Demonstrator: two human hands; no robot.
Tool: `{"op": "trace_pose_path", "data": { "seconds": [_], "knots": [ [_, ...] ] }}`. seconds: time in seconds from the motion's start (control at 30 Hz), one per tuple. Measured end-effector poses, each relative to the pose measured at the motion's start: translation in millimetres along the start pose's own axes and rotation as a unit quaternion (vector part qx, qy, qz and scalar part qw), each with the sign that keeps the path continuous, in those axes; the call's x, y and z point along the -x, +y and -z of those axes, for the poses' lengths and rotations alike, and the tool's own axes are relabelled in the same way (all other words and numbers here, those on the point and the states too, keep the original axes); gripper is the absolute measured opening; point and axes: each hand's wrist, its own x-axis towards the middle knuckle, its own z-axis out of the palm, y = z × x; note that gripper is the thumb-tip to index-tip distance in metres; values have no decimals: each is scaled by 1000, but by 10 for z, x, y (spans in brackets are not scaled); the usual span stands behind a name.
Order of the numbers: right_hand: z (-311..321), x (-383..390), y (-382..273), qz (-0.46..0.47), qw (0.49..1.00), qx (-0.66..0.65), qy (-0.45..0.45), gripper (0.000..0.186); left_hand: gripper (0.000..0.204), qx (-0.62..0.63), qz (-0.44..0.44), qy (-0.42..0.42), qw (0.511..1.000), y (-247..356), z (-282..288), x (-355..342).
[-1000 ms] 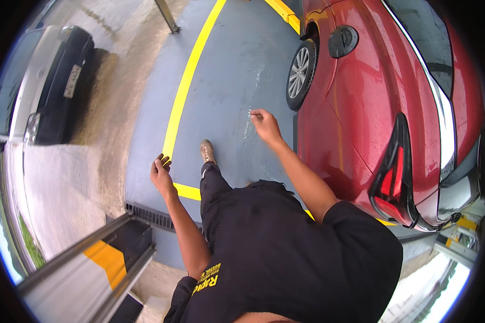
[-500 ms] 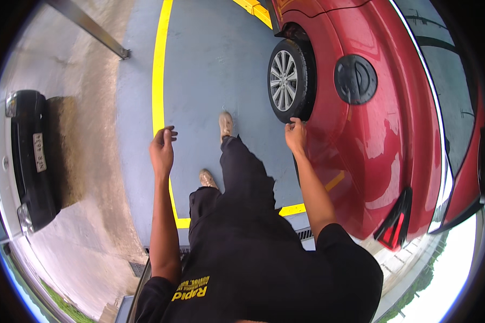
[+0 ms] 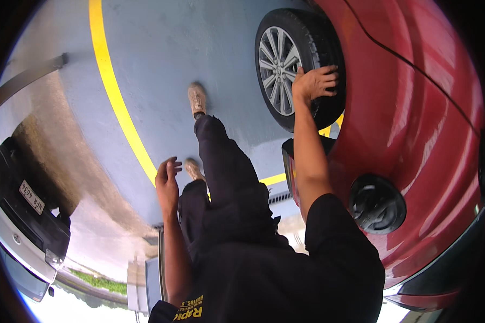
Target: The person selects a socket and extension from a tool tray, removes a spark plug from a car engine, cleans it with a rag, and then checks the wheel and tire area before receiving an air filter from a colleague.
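My right hand (image 3: 317, 82) is laid on the tread of the black tire (image 3: 328, 46) at the red car's side, its fingers stretched over the rubber. The tire sits on a silver multi-spoke alloy wheel (image 3: 279, 67) under the wheel arch. My left hand (image 3: 168, 177) hangs free at my left, holding nothing, with fingers loosely bent and apart. Beside my right upper arm, a round black fuel-filler cover (image 3: 377, 203) is set in the red body panel (image 3: 409, 134).
A yellow line (image 3: 116, 91) crosses the blue-grey floor (image 3: 156, 59) on my left. Further left stand a white car with a black bumper (image 3: 32, 199) and a metal post (image 3: 29, 75). A drain grate (image 3: 279, 198) lies behind my legs.
I have stepped forward along the red car, and its wheel now looks larger and closer. My right hand has reached onto the tire. The left hand still hangs empty.
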Motion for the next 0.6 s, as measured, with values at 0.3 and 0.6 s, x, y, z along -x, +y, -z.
{"op": "trace_pose_path", "data": {
  "seconds": [0.3,0.6],
  "knots": [
    [-1207,-1589,-1939,313,942,92,-77,40,39,2,46,-56,997,570,-526,-736],
    [-178,723,-471,183,951,-242,55,81,37,-14,92,-1,996,99,-319,-856]
  ]
}}
